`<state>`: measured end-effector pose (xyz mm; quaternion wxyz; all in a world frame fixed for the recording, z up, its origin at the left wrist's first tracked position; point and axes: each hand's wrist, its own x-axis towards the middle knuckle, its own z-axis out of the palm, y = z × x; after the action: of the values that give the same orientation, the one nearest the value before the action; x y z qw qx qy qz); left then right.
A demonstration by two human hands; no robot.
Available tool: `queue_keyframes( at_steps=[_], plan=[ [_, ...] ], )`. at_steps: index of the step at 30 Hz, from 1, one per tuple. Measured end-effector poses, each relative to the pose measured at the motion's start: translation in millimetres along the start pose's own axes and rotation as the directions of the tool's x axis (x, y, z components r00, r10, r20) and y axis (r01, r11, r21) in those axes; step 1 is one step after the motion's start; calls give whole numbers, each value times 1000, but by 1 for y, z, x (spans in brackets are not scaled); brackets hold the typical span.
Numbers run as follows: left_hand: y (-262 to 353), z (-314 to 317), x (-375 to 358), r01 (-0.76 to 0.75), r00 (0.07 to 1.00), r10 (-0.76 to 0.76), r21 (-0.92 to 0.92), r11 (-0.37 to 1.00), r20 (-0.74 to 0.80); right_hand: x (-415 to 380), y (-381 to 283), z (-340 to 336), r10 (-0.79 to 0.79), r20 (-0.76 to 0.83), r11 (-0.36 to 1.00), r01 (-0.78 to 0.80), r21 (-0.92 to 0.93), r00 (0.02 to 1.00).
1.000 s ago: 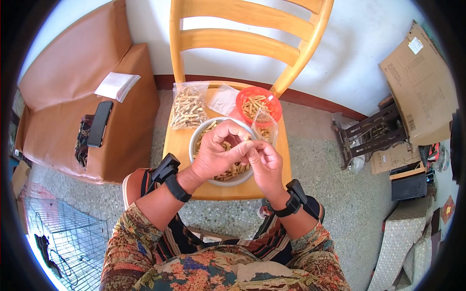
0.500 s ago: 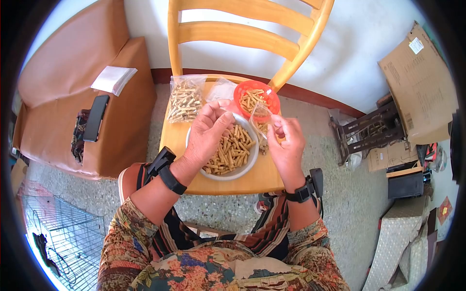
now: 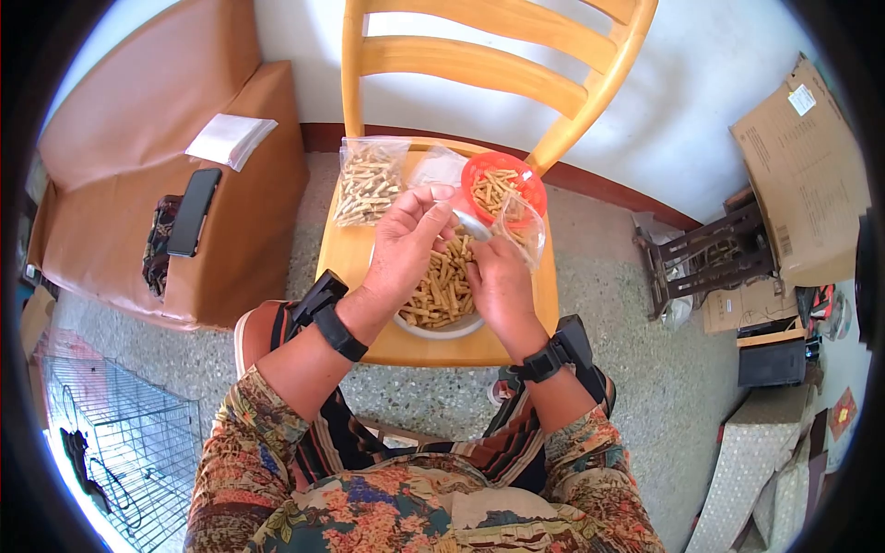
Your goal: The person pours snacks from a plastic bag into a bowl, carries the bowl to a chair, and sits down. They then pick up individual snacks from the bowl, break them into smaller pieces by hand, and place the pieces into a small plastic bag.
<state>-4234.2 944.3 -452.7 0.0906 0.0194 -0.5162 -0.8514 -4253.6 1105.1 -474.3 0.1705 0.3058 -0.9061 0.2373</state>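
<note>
A white bowl (image 3: pixel 441 331) of short brown stick-shaped pieces (image 3: pixel 441 293) stands on a wooden chair seat (image 3: pixel 359 253). My left hand (image 3: pixel 412 238) is over the bowl's left side, thumb and fingers pressed together; anything between them is too small to make out. My right hand (image 3: pixel 502 284) is low at the bowl's right side, its fingers closed by the sticks and partly hidden. A clear plastic bag (image 3: pixel 522 232) sticks out behind its knuckles, apparently held in it. Beyond sits a red basket (image 3: pixel 540 184) with more sticks. A filled clear bag (image 3: pixel 371 182) lies at the back left.
Flat clear plastic (image 3: pixel 441 167) lies between the filled bag and the basket. On the brown sofa (image 3: pixel 263 194) arm are a stack of plastic bags (image 3: pixel 230 140) and a phone (image 3: pixel 194 212). A wire cage (image 3: pixel 124 442) is at lower left, a cardboard box (image 3: pixel 802 175) at right.
My right hand has dropped and moved left to the sticks in the bowl, the clear bag now behind its knuckles. My left hand keeps its pinch. The whole view has shifted slightly.
</note>
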Motion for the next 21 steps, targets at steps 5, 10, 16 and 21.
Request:
queue_keyframes(
  at_steps=[5,10,16,21],
  plan=[
    [1,0,0,-5,1000,5,-3,1000,10,1,4,6,7,20,1000,-7,-17,1000],
    [-2,-3,3,3,1000,-3,10,1000,13,0,-8,-4,36,-166,974,2,225,985],
    [-3,-3,-1,177,976,-190,124,976,104,-7,-7,-21,405,100,257,-218,941,909],
    [-5,7,-8,134,931,-128,5,991,343,-8,-2,-24,433,147,98,-208,973,889]
  ],
)
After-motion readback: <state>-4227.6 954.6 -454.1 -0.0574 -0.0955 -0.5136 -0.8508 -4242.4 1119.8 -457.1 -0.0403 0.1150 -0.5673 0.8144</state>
